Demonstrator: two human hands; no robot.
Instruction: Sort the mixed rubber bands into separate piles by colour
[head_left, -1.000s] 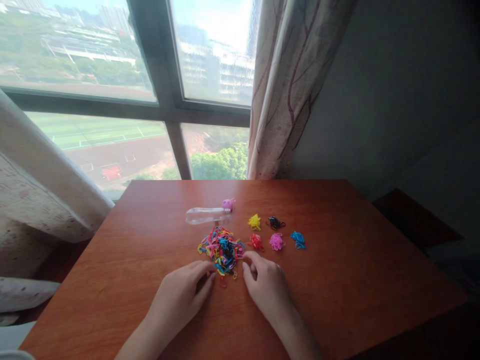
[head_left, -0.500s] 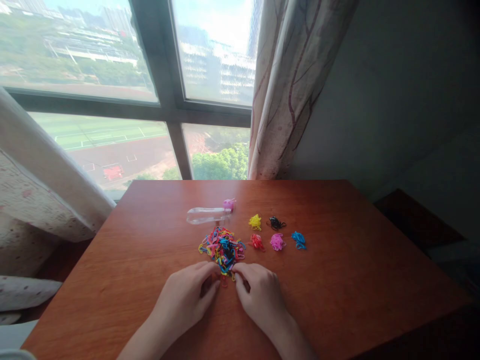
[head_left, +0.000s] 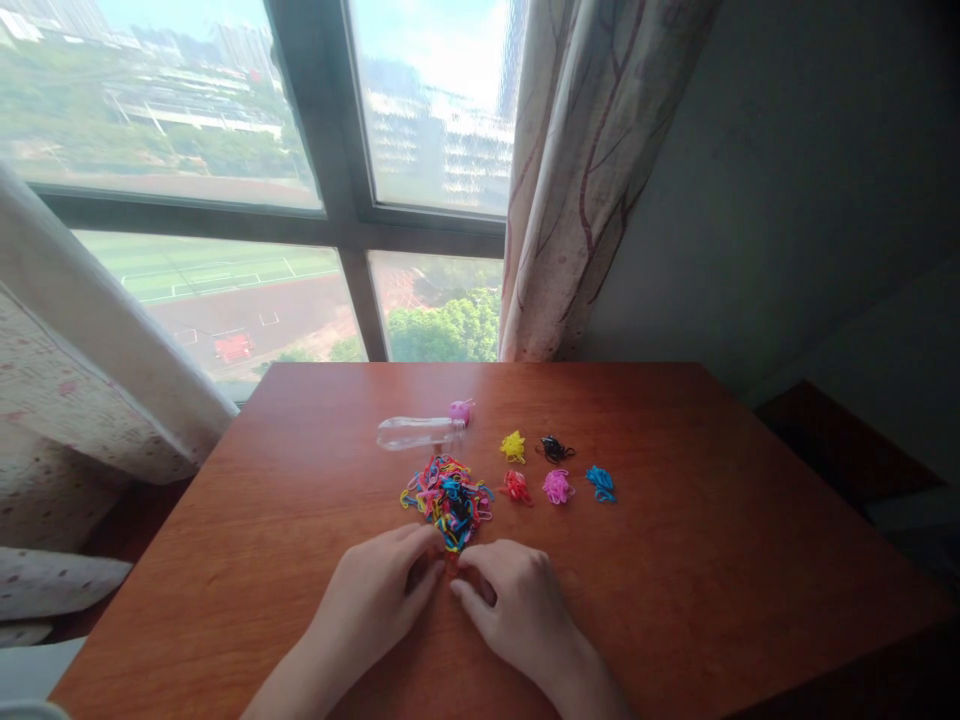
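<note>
A mixed pile of small coloured rubber bands (head_left: 450, 495) lies on the brown table, just beyond my fingertips. My left hand (head_left: 386, 580) rests at the pile's near left edge, fingers curled and thumb a little apart from the forefinger. Opposite it, my right hand (head_left: 517, 595) has its forefinger and thumb parted close to a red rubber band (head_left: 453, 564) at the near edge of the pile. Separate small heaps sit to the right: yellow bands (head_left: 513, 447), black bands (head_left: 554, 449), red bands (head_left: 517, 487), pink bands (head_left: 557, 487) and blue bands (head_left: 601, 484).
Behind the pile a clear plastic bottle (head_left: 420, 433) lies on its side, beside a pink cap (head_left: 461, 411). The table (head_left: 712, 560) reaches back to a window (head_left: 345, 230) with curtains (head_left: 577, 180) on both sides.
My right hand has drawn back slightly toward me and to the left, from the pile's edge to beside the red band. My left hand has hardly moved. The view has shifted slightly.
</note>
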